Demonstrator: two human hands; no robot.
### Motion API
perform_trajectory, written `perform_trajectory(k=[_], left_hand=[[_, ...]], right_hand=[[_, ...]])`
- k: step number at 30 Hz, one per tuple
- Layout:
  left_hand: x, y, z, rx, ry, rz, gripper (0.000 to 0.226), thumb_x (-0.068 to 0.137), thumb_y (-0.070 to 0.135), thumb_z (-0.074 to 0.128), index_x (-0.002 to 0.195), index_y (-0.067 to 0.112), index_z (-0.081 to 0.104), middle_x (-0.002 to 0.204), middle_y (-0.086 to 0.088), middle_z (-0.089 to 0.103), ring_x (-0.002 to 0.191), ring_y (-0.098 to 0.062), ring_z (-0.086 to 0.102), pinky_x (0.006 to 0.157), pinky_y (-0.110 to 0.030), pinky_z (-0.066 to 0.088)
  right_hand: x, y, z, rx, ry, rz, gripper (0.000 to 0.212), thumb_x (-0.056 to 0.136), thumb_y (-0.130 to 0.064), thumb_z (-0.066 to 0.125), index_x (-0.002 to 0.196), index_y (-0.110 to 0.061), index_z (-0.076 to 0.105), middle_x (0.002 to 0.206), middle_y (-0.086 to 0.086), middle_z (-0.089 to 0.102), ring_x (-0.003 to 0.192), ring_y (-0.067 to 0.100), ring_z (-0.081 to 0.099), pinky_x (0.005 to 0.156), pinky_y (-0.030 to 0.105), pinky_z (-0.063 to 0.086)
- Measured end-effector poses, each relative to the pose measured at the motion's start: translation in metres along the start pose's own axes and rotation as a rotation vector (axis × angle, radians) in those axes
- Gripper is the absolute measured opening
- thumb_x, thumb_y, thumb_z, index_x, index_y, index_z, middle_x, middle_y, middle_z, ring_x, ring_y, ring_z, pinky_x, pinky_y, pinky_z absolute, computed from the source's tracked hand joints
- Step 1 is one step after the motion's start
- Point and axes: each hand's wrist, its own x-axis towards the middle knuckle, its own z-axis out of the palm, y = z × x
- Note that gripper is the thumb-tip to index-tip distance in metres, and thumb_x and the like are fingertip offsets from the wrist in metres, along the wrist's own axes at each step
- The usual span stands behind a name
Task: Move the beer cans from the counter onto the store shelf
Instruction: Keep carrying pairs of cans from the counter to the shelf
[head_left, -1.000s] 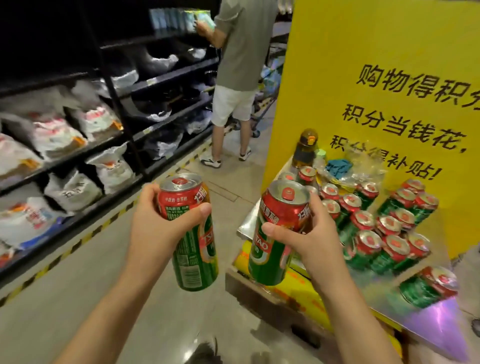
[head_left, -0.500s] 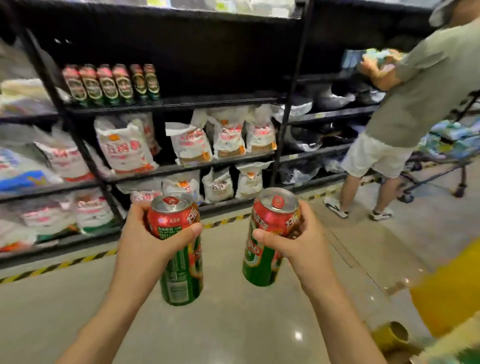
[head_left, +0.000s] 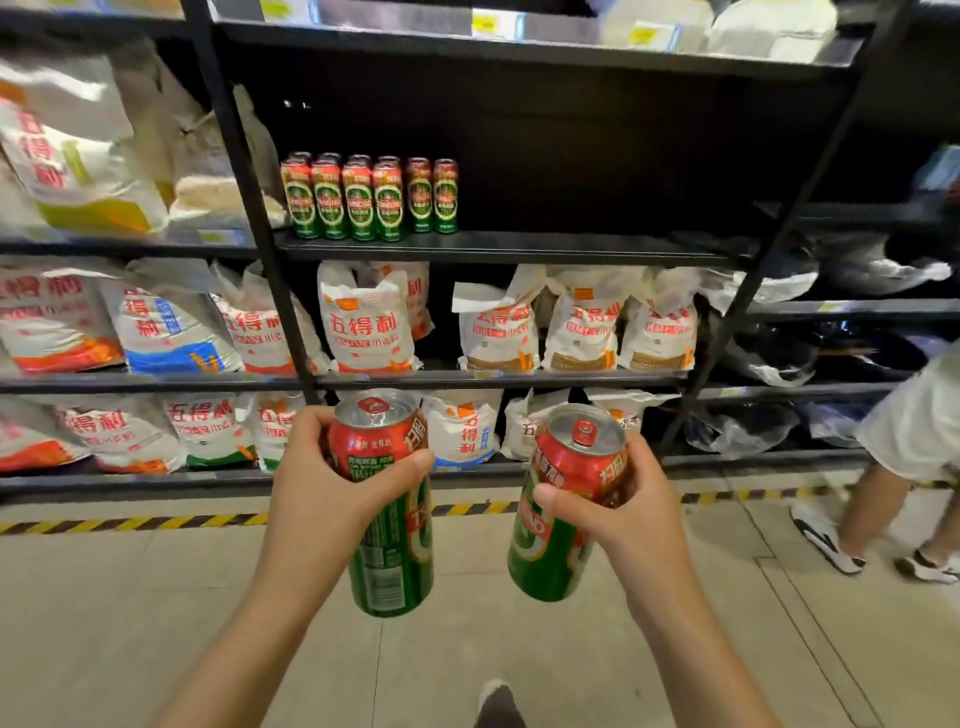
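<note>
Beer cans: two red-and-green cans held in the air above the floor, near side of the shelving.
Left can (head_left: 387, 506): roughly upright, leaning a little left at the top.
Left hand (head_left: 324, 486): wrapped round the left can's upper half, thumb across the front.
Right can (head_left: 566, 506): tilted, top leaning right.
Right hand (head_left: 621, 506): grasping the right can's upper part, thumb across the front.
Shelf (head_left: 498, 249): black, with a block of shelved cans (head_left: 369, 197) upright at its left end; the row behind them is hard to count.
Lower shelves: white flour bags (head_left: 366, 322) standing in rows.
Far right: a person's legs and shoes (head_left: 826, 538) on the floor.
Floor: yellow-black tape (head_left: 135, 522) along the shelf foot.
</note>
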Motion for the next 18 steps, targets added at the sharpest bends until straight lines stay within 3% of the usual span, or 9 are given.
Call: perform_trajectory(k=[4,7,12,18], left_hand=[[0.064,0.002,0.039,-0.006,0.021,-0.009,0.056,0.058,0.03,0.081,0.103,0.028,0.047,0.098,0.013,0.057,0.087,-0.003,0.057,0.064,-0.022,0.044],[0.106,0.004,0.062,-0.017,0.052,-0.012,0.054,0.059,0.03,0.081,0.1,0.031,0.046,0.097,0.013,0.058,0.088,-0.003,0.057,0.064,-0.022,0.044],[0.165,-0.001,0.081,-0.019,0.136,-0.036,0.055,0.057,0.031,0.08,0.1,0.032,0.046,0.098,0.012,0.058,0.088,-0.004,0.057,0.063,-0.021,0.043],[0.236,-0.014,0.088,0.026,0.211,-0.084,0.07,0.046,0.044,0.075,0.108,0.024,0.049,0.1,0.006,0.061,0.09,-0.011,0.059,0.073,-0.036,0.048]], right_hand=[[0.079,0.002,-0.004,0.012,-0.03,-0.004,0.084,0.039,-0.041,0.092,0.113,-0.032,0.053,0.108,-0.009,0.064,0.103,0.014,0.061,0.085,0.038,0.054],[0.137,0.0,-0.004,0.017,-0.065,-0.005,0.07,0.053,-0.024,0.089,0.112,-0.031,0.052,0.107,-0.01,0.062,0.102,0.011,0.059,0.081,0.031,0.052],[0.215,0.002,0.005,0.015,-0.151,-0.023,0.059,0.058,-0.02,0.087,0.1,-0.04,0.05,0.105,-0.015,0.06,0.098,0.005,0.056,0.079,0.028,0.049],[0.289,0.007,0.03,0.016,-0.214,0.007,0.057,0.059,-0.02,0.087,0.097,-0.04,0.049,0.099,-0.02,0.059,0.092,0.001,0.056,0.068,0.019,0.046]])
